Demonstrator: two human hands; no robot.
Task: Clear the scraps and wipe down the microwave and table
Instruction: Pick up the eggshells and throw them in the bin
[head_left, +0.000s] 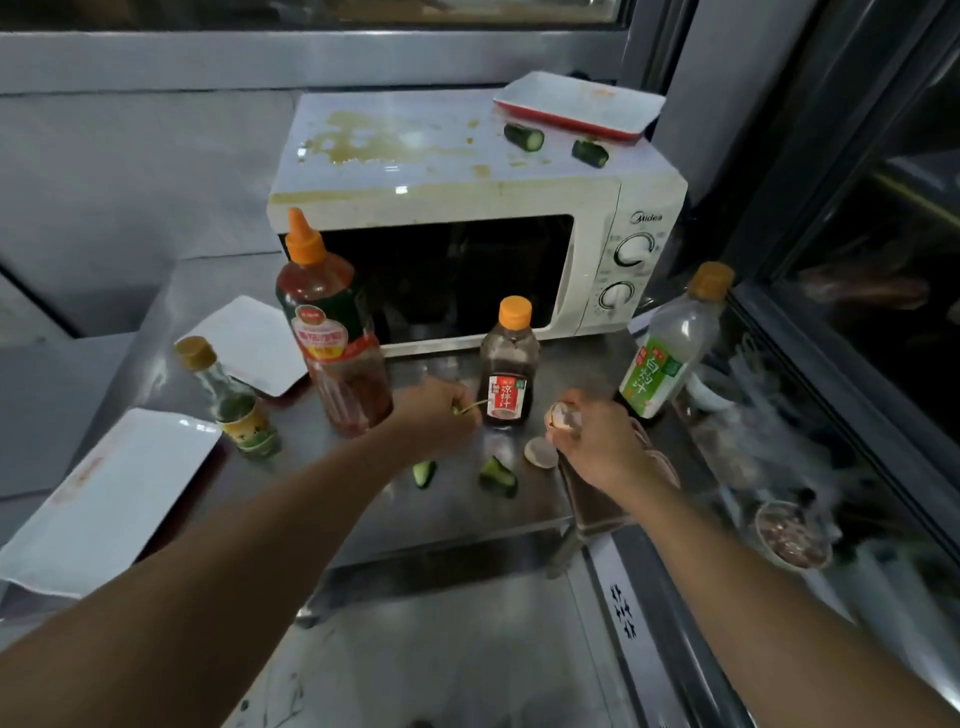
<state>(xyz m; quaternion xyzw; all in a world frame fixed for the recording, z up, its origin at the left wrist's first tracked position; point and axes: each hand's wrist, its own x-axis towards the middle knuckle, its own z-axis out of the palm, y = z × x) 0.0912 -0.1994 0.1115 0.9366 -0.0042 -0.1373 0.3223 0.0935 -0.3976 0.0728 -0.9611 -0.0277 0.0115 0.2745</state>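
Note:
A white microwave (467, 208) stands at the back of the steel table (457, 514), its top stained yellow. Two cucumber chunks (523, 136) (590, 152) lie on its top beside a red-edged tray (576, 104). On the table, two cucumber scraps (423, 474) (497, 477) and an eggshell piece (539, 451) lie in front of the bottles. My left hand (436, 415) pinches a thin green scrap (470, 408) just left of the dark sauce bottle (508, 364). My right hand (597, 441) holds eggshell pieces (558, 415) in its curled fingers.
A tall red sauce bottle (332, 332), a small green-labelled bottle (234, 400) and a clear vinegar bottle (670, 348) stand on the table. Two white plates (254, 343) (104, 504) lie at the left. A small bowl (792, 535) sits at the right, by a dark window.

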